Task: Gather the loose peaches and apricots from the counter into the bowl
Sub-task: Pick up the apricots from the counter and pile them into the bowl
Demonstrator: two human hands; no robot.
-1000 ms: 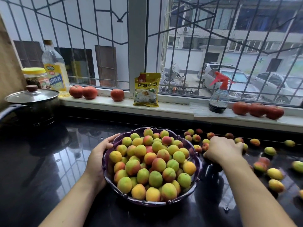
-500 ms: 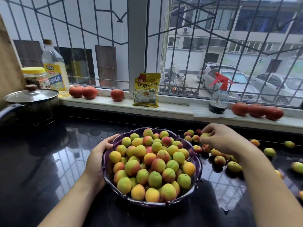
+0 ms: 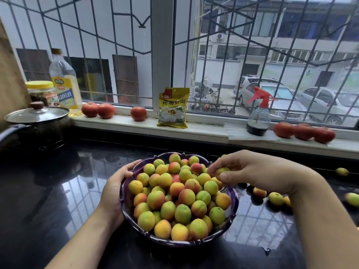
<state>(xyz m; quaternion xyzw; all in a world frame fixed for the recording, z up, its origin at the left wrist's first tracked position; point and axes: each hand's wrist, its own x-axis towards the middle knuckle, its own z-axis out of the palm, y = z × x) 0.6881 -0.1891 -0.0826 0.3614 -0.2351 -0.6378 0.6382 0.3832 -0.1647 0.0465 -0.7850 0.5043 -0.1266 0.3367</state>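
- The scalloped, dark purple glass bowl (image 3: 232, 202) stands on the glossy black stone counter (image 3: 48, 200), right in front of the person, heaped above its rim with small yellow-green and orange-red peaches and apricots (image 3: 180, 195).
- The right hand (image 3: 258, 171) is over the bowl's far right edge, thumb and curled fingers pinching a small yellow fruit (image 3: 221, 171) just above the pile; it is not yet let go.
- The left hand (image 3: 114, 189) grips the bowl's left wall, fingers curled over the rim, steadying it.
- Judging by the heap, most of the gathering looks done. Loose fruit (image 3: 275, 199) is left on the counter to the right of the bowl, near the right forearm, and one lone piece (image 3: 342, 171) lies farther back.
- The right arm covers part of that stretch of counter and the frame edge cuts it off, so the number left cannot be told. Whether the hand holds more fruit in its palm is hidden too.
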